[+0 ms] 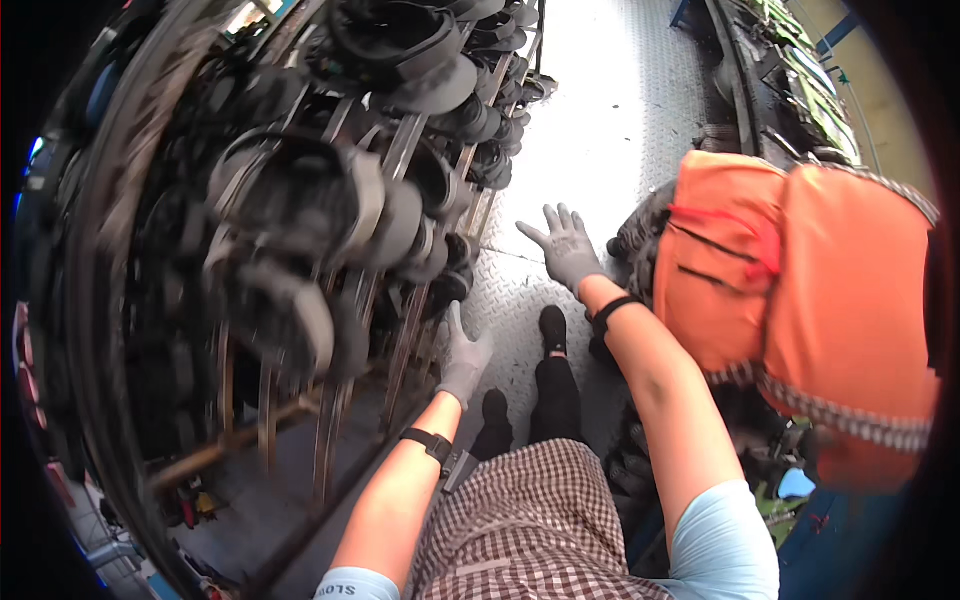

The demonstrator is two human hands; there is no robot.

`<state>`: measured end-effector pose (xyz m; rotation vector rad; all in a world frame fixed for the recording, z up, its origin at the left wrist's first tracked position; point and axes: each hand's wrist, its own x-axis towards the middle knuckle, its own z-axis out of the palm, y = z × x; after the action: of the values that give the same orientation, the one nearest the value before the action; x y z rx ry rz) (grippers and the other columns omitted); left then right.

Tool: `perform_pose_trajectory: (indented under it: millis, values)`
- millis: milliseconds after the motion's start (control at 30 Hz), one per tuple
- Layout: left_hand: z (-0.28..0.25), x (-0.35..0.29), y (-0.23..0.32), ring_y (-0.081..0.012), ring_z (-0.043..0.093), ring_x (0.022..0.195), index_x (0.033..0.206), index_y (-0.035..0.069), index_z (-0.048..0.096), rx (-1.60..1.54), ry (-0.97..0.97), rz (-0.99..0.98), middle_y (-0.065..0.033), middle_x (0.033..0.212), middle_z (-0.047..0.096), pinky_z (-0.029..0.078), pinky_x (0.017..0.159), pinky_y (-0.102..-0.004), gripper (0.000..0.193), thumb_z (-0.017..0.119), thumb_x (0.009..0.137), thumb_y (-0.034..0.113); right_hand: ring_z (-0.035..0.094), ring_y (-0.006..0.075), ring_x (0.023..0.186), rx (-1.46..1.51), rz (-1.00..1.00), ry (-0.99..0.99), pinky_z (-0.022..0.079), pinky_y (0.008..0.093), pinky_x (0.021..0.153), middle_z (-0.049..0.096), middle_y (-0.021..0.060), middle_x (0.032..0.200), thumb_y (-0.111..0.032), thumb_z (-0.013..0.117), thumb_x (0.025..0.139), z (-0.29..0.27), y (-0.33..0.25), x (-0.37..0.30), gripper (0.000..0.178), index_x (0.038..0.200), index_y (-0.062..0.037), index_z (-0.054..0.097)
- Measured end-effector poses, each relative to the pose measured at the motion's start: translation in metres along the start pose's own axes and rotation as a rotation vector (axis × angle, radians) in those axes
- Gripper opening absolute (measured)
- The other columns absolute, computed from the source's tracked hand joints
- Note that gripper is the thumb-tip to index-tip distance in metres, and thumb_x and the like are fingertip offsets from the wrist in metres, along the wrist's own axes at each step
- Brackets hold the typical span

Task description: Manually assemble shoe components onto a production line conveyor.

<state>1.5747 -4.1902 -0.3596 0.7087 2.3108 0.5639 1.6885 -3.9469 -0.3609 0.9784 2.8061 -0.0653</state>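
Observation:
My right hand [572, 250], in a grey glove, reaches forward over the metal floor with its fingers spread and nothing in it. Closer to me, my left hand [465, 362] wears a similar glove and is beside the lower right side of a shoe rack. Its thumb side points up and the fingers look apart, with no held thing visible. Nearest to it is a dark shoe [450, 287] on the rack. More black shoes with grey soles [300, 205] sit in tiers on the rack, smeared by motion.
The rack's metal bars [395, 165] fill the left. A textured metal floor [580, 120] runs ahead between rack and line. At right, close to my right arm, bulges a large orange cloth shape [840, 290] with checked edging. Beyond it lies a long bench with green items [800, 70].

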Motion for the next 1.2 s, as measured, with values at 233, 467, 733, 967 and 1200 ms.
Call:
perform_pose_trajectory:
  millis: [233,467,733,967,1200]
  values:
    - [0.048,0.135,0.013,-0.0457,0.048,0.133,0.164,0.030,0.003,0.077,0.038,-0.213,-0.0284,0.139,0.054,0.039,0.111,-0.0518,0.103,0.066,0.083,0.040,0.018,0.0381,0.155,-0.295,-0.213,-0.017,0.008,0.0553,0.126,0.029,0.0168,0.165,-0.022,0.048,0.102,0.050,0.049,0.219,0.064,0.158,-0.0477,0.029]
    - [0.071,0.187,-0.086,-0.0350,0.064,0.108,0.150,0.021,0.044,0.247,0.275,-0.181,-0.0224,0.121,0.063,0.049,0.095,-0.0433,0.071,0.067,0.083,0.021,0.053,0.0369,0.131,-0.018,-0.206,0.097,0.008,0.0567,0.126,0.065,0.0128,0.118,-0.021,0.053,0.096,0.090,-0.011,0.260,0.023,0.103,-0.0273,0.074]
    - [0.019,-0.029,-0.072,-0.0111,0.057,0.078,0.103,0.000,0.064,-0.440,-0.137,-0.115,-0.0016,0.089,0.063,0.048,0.071,-0.0278,0.028,0.068,0.075,-0.002,0.061,0.0364,0.093,0.853,0.245,0.201,0.042,0.0518,0.100,0.057,0.0127,0.091,-0.005,0.065,0.077,0.043,-0.113,-0.070,0.021,0.094,-0.0161,0.068]
    - [-0.055,-0.220,0.015,-0.0144,0.058,0.071,0.092,0.001,0.062,-0.436,-0.803,0.037,-0.0036,0.080,0.061,0.049,0.068,-0.0294,0.017,0.066,0.076,-0.002,0.062,0.0356,0.111,1.119,0.849,0.146,0.049,0.0438,0.097,0.061,0.0164,0.109,-0.006,0.060,0.076,-0.108,-0.117,-0.419,0.036,0.111,-0.0081,0.067]
    - [-0.061,-0.413,0.071,-0.0087,0.058,0.076,0.102,0.003,0.063,0.013,-1.296,0.708,0.0007,0.085,0.062,0.049,0.069,-0.0258,0.032,0.060,0.073,-0.010,0.059,0.0354,0.098,0.988,1.330,0.848,0.047,0.0424,0.086,0.057,0.0152,0.100,-0.004,0.060,0.074,-0.228,-0.294,-0.751,0.028,0.102,-0.0028,0.062]
